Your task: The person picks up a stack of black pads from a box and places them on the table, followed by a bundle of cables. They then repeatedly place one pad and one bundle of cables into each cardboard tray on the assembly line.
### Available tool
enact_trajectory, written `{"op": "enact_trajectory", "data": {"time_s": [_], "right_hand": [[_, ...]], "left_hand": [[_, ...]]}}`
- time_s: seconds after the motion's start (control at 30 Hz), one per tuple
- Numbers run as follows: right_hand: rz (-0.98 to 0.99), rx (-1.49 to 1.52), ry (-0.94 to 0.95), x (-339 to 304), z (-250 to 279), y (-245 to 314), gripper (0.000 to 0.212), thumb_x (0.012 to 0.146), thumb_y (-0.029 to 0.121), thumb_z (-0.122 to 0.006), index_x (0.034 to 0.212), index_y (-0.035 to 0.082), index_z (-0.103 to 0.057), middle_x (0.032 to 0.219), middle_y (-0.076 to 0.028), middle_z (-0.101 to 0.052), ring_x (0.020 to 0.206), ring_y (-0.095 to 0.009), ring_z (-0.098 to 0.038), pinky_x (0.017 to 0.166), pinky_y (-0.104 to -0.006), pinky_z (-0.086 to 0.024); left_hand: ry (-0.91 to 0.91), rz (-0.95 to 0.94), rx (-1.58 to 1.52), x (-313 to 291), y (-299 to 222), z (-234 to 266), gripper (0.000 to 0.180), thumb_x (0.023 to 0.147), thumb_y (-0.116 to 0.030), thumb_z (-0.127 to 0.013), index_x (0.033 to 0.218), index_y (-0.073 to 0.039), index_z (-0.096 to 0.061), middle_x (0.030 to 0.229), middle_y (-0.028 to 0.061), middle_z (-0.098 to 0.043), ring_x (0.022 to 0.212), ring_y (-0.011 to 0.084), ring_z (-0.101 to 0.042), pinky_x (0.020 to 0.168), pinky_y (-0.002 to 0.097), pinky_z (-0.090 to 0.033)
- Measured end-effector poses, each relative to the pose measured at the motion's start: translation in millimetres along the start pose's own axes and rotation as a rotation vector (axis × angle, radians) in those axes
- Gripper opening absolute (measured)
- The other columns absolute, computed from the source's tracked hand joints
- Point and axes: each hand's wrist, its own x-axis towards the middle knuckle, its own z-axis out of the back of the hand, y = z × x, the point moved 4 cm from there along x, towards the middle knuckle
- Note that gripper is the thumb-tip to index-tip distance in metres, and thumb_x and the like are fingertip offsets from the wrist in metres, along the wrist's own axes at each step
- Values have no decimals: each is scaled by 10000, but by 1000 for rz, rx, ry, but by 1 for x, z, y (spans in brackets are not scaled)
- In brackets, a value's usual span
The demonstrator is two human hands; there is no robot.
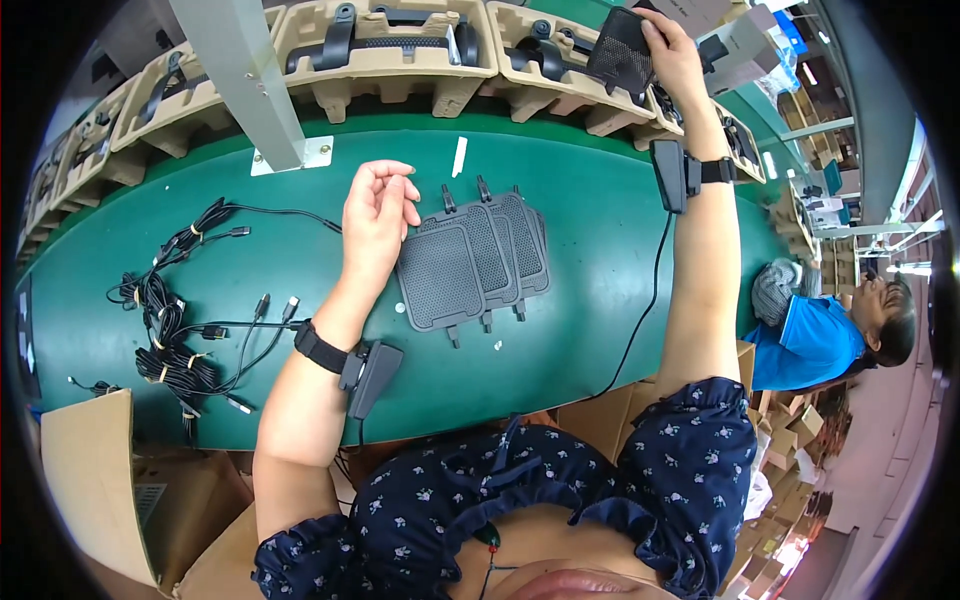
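Observation:
My right hand (673, 48) reaches to the far right and grips a black perforated mesh panel (622, 58) by its right side, over the moulded trays. My left hand (380, 205) hovers or rests at the left edge of a fanned stack of dark grey mesh panels (440, 280); its fingers are loosely curled and nothing shows in them. Short tabs stick out of the panels at top and bottom. A black cable (280, 210) runs up to the left wrist, where its end is hidden.
Bundled black cables (165, 320) lie left on the green table (590, 200). Brown pulp trays (390, 70) with black parts line the back. A metal post (240, 80) stands at back left. An open carton (95, 480) is at lower left; a person in blue (815, 340) sits right.

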Motion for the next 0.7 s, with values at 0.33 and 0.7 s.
{"op": "enact_trajectory", "data": {"time_s": [0.33,0.7], "right_hand": [[188,-935,141,-36,-26,-82,329,855,331,-489,1111,137,-562,1101,-156,-547,1028,-327,-514,859,-455,-418],[738,259,383,-97,-165,298,209,753,79,-584,962,88,-601,1047,-70,-566,988,-278,-526,836,-365,-439]], "left_hand": [[50,-44,-65,4,5,-20,98,900,-43,-419,964,-27,-492,725,34,-523,518,73,-480,477,201,-397],[-85,84,-1234,10,30,-22,174,927,-179,-386,1008,-46,-463,912,47,-538,840,93,-518,731,276,-446]]}}
